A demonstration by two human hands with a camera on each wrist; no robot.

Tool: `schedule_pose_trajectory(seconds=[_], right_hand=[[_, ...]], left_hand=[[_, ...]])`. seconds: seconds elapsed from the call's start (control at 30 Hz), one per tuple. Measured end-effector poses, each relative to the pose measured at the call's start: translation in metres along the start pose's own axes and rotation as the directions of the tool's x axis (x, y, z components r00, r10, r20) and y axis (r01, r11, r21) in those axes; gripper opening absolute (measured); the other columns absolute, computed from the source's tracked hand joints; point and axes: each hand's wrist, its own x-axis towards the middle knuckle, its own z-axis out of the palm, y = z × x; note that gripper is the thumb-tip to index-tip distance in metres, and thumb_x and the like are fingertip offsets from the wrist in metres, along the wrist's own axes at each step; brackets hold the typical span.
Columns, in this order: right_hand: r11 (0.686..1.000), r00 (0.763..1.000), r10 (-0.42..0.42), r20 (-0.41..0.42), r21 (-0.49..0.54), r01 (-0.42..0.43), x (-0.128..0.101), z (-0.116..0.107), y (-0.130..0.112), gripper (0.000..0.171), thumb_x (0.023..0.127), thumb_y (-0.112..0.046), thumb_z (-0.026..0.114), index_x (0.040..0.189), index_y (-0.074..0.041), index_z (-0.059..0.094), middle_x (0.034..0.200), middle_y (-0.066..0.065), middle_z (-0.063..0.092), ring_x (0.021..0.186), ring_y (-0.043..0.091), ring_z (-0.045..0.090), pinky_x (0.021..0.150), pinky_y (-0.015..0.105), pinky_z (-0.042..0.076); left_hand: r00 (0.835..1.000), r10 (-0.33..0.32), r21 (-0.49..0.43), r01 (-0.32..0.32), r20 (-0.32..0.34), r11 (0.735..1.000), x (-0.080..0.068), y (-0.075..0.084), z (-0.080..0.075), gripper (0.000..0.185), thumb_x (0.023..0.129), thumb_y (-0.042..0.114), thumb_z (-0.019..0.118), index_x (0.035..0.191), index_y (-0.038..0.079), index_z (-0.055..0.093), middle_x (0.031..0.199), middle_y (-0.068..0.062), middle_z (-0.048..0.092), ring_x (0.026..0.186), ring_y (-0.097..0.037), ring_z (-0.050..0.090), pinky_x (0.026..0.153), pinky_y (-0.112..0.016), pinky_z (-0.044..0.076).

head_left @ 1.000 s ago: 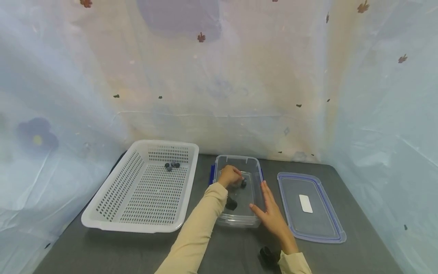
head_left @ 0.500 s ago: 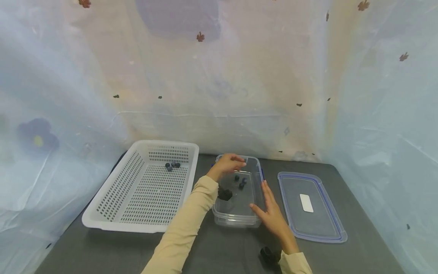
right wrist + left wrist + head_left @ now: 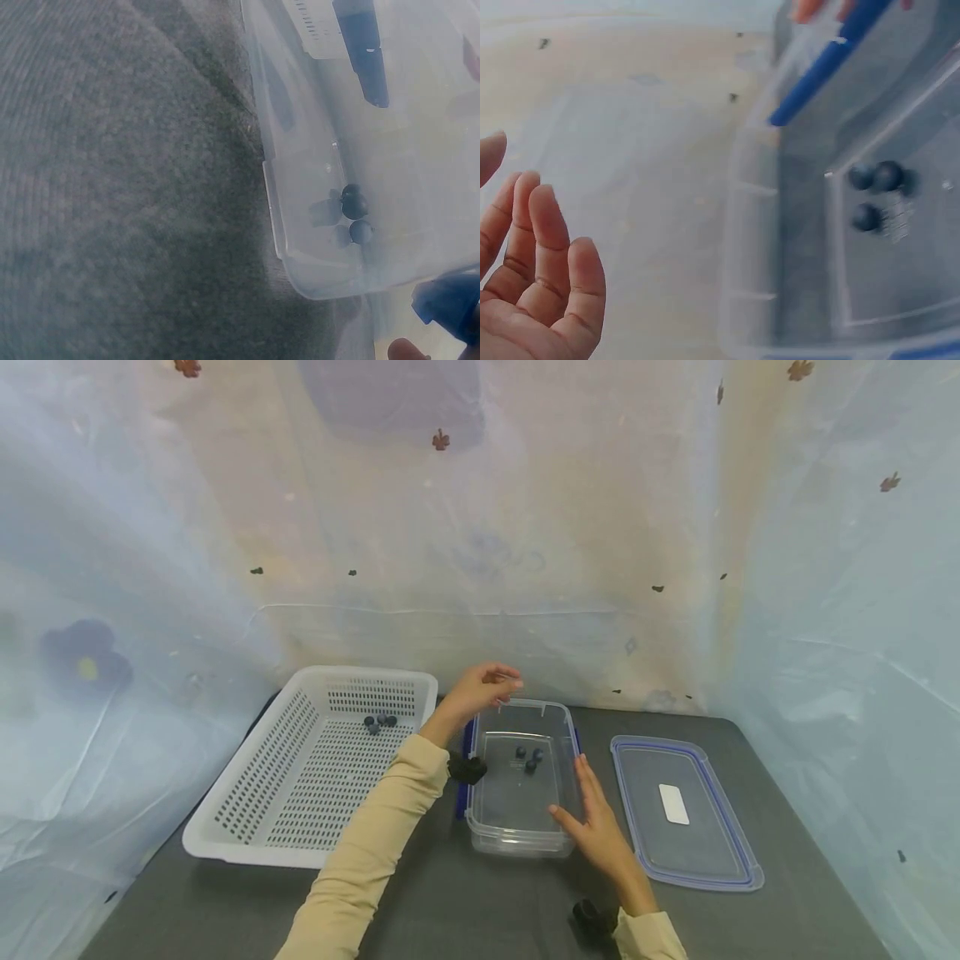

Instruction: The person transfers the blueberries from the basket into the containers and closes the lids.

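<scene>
Clear plastic box (image 3: 520, 814) holds three blueberries (image 3: 528, 757), lying close together below and just right of the left hand's fingertips. Left hand (image 3: 480, 687) hangs above the box's far left corner, fingers loosely curled and apart, holding nothing. Right hand (image 3: 592, 822) lies flat against the box's right wall, fingers straight and together. Three more berries (image 3: 378, 722) sit at the far end of the white basket (image 3: 255, 777), left of the left fingers. Judgement: to do the step well, keep the right hand bracing the box, lower the left fingers straight onto one berry, pinch lightly to avoid crushing
</scene>
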Motion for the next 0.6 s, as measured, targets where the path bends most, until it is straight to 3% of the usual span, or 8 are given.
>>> schedule_pose_trajectory(seconds=[0.13, 0.3, 0.43, 0.6], right_hand=[[1.0, 1.0, 0.005, 0.003, -0.005, -0.005, 0.0, -0.001, 0.0, 0.083, 0.09, -0.024, 0.067, 0.152, 0.003, 0.019, 0.156, 0.025, 0.014, 0.14, 0.047, 0.016, 0.102, 0.067, 0.023], [1.0, 1.0, 0.015, 0.009, 0.006, -0.015, -0.001, -0.001, -0.002, 0.085, 0.089, -0.024, 0.068, 0.152, 0.002, 0.017, 0.157, 0.024, 0.013, 0.14, 0.045, 0.015, 0.103, 0.066, 0.023], [1.0, 1.0, 0.022, 0.01, 0.013, -0.022, -0.001, -0.001, -0.003, 0.086, 0.089, -0.024, 0.068, 0.153, 0.001, 0.017, 0.157, 0.023, 0.013, 0.141, 0.045, 0.015, 0.103, 0.066, 0.023], [0.999, 1.0, 0.023, 0.013, 0.024, -0.024, 0.0, -0.001, -0.004, 0.086, 0.089, -0.023, 0.068, 0.153, 0.001, 0.017, 0.158, 0.021, 0.012, 0.141, 0.044, 0.014, 0.103, 0.066, 0.023]], left_hand=[[0.995, 0.065, 0.003, -0.065, -0.075, 0.998, -0.007, 0.011, -0.016, 0.035, 0.096, 0.022, 0.064, 0.124, 0.001, 0.06, 0.11, -0.012, 0.063, 0.094, -0.026, 0.061, 0.082, -0.037, 0.051], [0.977, 0.135, 0.032, -0.132, -0.163, 0.991, -0.02, 0.02, -0.036, 0.029, 0.096, 0.019, 0.062, 0.121, 0.002, 0.063, 0.107, -0.014, 0.064, 0.087, -0.025, 0.061, 0.077, -0.036, 0.051], [0.96, 0.176, 0.084, -0.161, -0.218, 0.983, -0.028, 0.021, -0.051, 0.026, 0.096, 0.019, 0.062, 0.118, 0.007, 0.065, 0.105, -0.01, 0.065, 0.088, -0.028, 0.061, 0.075, -0.034, 0.051], [0.93, 0.237, 0.134, -0.206, -0.282, 0.969, -0.038, 0.014, -0.071, 0.023, 0.096, 0.019, 0.062, 0.114, 0.005, 0.066, 0.104, -0.017, 0.063, 0.085, -0.028, 0.062, 0.074, -0.033, 0.051]])
